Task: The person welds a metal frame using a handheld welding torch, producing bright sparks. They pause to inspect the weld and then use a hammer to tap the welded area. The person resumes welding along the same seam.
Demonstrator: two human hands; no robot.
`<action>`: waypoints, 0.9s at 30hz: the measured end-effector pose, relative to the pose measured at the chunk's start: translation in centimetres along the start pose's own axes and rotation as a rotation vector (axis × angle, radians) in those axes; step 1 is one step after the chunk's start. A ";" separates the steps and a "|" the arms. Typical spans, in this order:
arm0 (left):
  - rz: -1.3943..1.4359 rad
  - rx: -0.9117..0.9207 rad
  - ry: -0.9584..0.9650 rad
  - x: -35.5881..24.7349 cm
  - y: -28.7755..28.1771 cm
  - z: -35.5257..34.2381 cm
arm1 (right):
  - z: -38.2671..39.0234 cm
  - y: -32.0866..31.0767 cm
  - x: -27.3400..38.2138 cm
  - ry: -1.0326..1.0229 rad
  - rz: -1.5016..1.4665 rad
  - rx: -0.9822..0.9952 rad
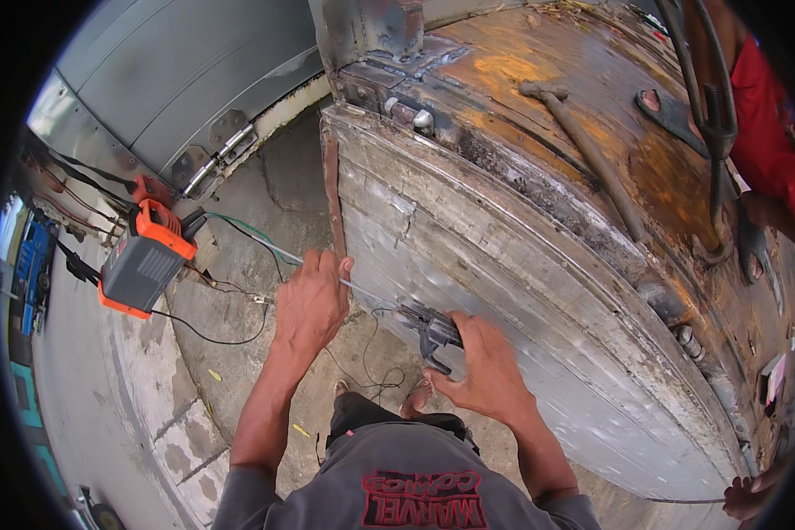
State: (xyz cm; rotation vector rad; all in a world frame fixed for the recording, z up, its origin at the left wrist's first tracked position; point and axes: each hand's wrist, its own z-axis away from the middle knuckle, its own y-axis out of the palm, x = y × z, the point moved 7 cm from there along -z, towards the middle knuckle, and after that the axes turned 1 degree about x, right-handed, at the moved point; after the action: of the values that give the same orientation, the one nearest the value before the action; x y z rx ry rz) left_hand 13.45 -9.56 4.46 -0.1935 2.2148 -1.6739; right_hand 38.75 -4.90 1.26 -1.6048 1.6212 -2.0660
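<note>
My left hand [311, 299] is closed round a thin grey cable [368, 291], which runs on to the tool in my other hand. My right hand [490, 364] grips a dark pliers-like tool [433, 329] with metal jaws pointing left. Whether the jaws bite on the cable's end is too small to tell. Both hands are held above the concrete floor, beside the dented metal side panel [468, 291] of a truck bed.
An orange and grey boxy machine [156, 256] with cables sits at left. On the rusty bed [512, 66] lies a hammer [592, 159]. A person in red clothing [773, 132] is at the right, near a tall metal tool [718, 132]. Loose wire [382, 382] lies near my feet.
</note>
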 end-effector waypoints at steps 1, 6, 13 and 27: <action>0.005 0.039 -0.024 0.1 0.3 -0.1 | 0.4 0.2 -0.1 0.012 -0.026 0.033; 0.092 -0.152 0.015 -0.7 -1.6 1.0 | 1.4 -1.6 -0.3 -0.006 -0.035 -0.049; 0.138 -0.296 0.080 0.2 -1.2 6.6 | 3.3 -4.0 -3.3 0.292 -0.280 -0.233; 0.245 -0.096 -0.258 3.9 2.0 21.7 | -1.5 -14.2 3.8 0.209 0.040 -0.444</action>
State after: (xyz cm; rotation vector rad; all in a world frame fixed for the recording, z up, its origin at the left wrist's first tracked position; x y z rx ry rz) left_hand 17.87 -29.80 -3.33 -0.1456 2.0352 -1.3345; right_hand 43.06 0.15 14.45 -1.4792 2.2958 -2.0106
